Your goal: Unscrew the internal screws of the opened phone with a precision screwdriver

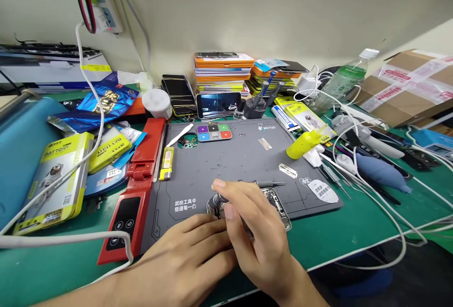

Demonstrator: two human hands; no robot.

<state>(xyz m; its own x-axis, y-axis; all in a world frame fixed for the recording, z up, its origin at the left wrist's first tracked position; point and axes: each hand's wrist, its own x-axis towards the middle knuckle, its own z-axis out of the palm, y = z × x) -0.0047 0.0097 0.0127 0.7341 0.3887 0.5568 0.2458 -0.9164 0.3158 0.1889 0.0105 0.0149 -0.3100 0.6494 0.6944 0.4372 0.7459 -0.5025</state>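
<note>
An opened phone (278, 205) lies at the front edge of the grey work mat (215, 156), partly covered by both hands. My right hand (253, 227) is closed round a dark screwdriver (216, 201), whose upper end shows between thumb and fingers; its tip is hidden. My left hand (189, 253) lies flat, fingers stretched toward the phone and beside the right hand, with the fingertips partly covered. Just behind the phone rests a second grey screwdriver (271, 184).
Left of the mat stands a red device (125, 222), with battery packs (56, 179) beyond it. A yellow bottle (304, 144) and a razor blade (288, 170) are on the mat's right. White cables (392, 212) cross the right side. A lit phone (218, 105) stands behind.
</note>
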